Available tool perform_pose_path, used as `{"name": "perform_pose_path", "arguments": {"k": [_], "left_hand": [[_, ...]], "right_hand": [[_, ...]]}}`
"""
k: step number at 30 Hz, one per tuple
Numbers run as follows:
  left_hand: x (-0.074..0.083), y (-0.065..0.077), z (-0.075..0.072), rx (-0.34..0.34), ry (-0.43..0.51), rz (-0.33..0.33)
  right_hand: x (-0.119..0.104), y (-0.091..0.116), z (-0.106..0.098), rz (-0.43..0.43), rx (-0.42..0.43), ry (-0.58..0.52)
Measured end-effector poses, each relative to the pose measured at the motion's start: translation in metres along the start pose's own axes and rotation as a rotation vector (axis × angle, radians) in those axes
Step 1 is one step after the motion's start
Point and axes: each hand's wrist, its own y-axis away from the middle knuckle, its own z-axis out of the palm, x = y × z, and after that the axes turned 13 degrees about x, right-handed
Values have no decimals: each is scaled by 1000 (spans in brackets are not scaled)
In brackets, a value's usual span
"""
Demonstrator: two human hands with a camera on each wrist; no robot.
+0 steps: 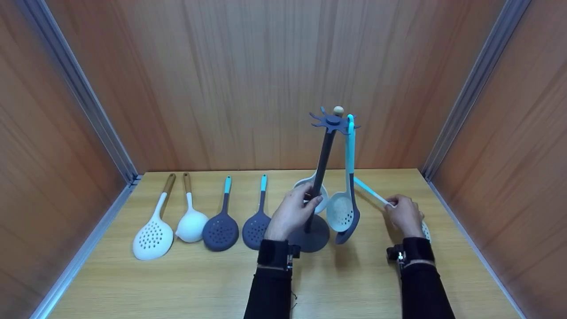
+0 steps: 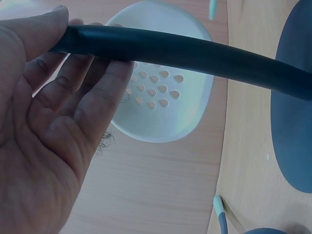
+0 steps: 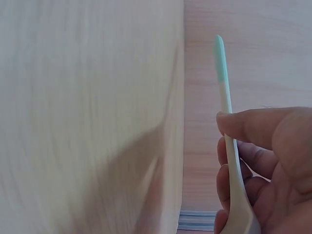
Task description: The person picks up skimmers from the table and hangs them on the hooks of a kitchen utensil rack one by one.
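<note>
My left hand (image 1: 292,212) grips the dark pole of a utensil stand (image 1: 327,150), which leans to the right in the head view. Thumb and fingers lie around the pole in the left wrist view. From the stand's hooks hang a white slotted spoon (image 1: 339,210) and a dark utensil (image 1: 353,217) with a turquoise handle. A white perforated utensil (image 2: 165,117) shows behind the pole. On the right, my right hand (image 1: 404,215) pinches the pale neck of a turquoise-handled utensil (image 3: 226,100). Its perforated head (image 1: 426,231) is mostly hidden by hand and wrist.
Left on the table (image 1: 177,288) lie a white slotted turner (image 1: 153,239), a white ladle (image 1: 193,225), a dark perforated skimmer (image 1: 220,232) and a dark slotted turner (image 1: 254,228). Wood-grain panels wall the table at the back and both sides.
</note>
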Motion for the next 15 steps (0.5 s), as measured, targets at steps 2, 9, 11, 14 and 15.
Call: {"name": "perform_pose_path", "arguments": {"k": [2, 9, 11, 14, 15], "left_hand": [[0, 0, 0, -2, -2, -3], [1, 0, -1, -8, -12, -13], [1, -1, -1, -9, -16, -14], [1, -1, 0, -9, -12, -5], [1, -1, 0, -8, -8, 1]], "right_hand": [[0, 0, -2, 5, -3, -14], [-2, -2, -6, 5, 15, -39], [-3, -2, -7, 6, 21, -51], [-5, -1, -9, -4, 40, -67], [-5, 0, -10, -12, 50, -69]]}}
